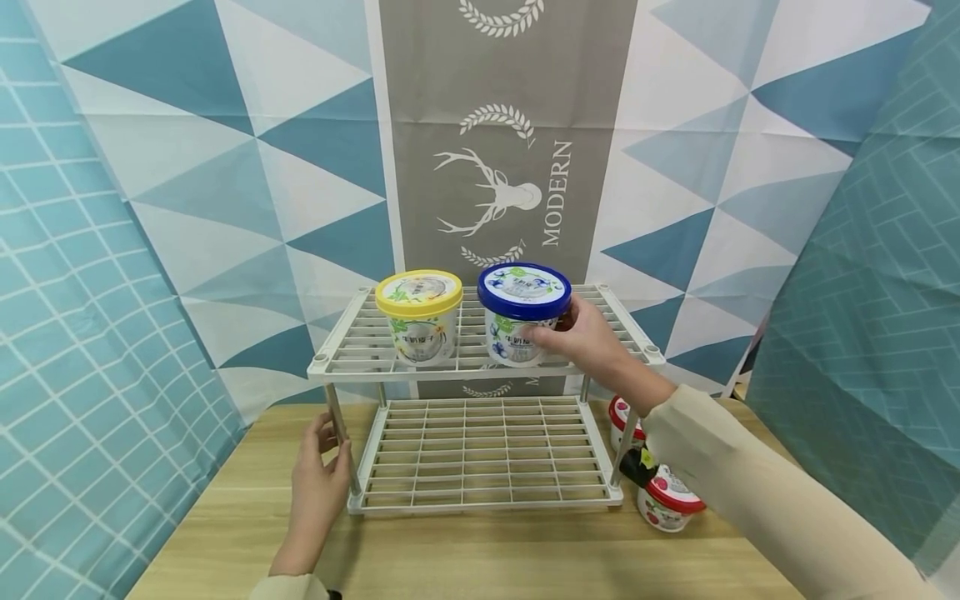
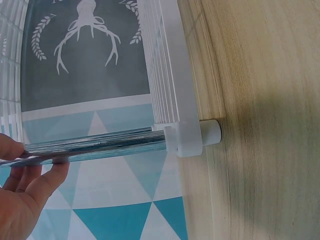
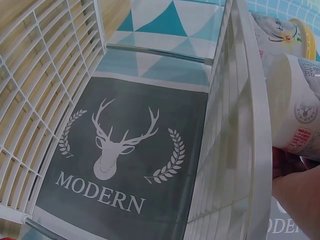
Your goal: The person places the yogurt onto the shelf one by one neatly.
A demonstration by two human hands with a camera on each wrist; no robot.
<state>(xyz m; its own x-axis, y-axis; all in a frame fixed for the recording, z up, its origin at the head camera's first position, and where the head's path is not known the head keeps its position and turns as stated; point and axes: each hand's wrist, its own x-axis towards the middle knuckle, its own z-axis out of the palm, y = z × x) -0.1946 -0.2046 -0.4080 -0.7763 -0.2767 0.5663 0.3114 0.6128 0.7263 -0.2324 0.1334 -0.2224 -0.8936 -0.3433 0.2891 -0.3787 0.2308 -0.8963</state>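
Observation:
On the upper tier of a white two-tier rack (image 1: 480, 507), my right hand (image 1: 592, 342) grips a white ice cream tub with a blue lid (image 1: 525, 289) from its right side, thumb across the front. The tub's base shows close over the upper grid in the right wrist view, where only part of the hand (image 3: 302, 195) appears. To its left stands a similar tub with a yellow lid (image 1: 420, 292), upright. Low on the left, my left hand (image 1: 318, 479) holds the rack's front-left metal post (image 2: 110, 143) between thumb and fingers.
Tubs with red lids (image 1: 667, 504) sit on the wooden table (image 1: 465, 562) right of the rack, partly hidden by my right sleeve and a black wrist device (image 1: 637, 467). Patterned cloth (image 1: 322, 167) hangs behind and at both sides.

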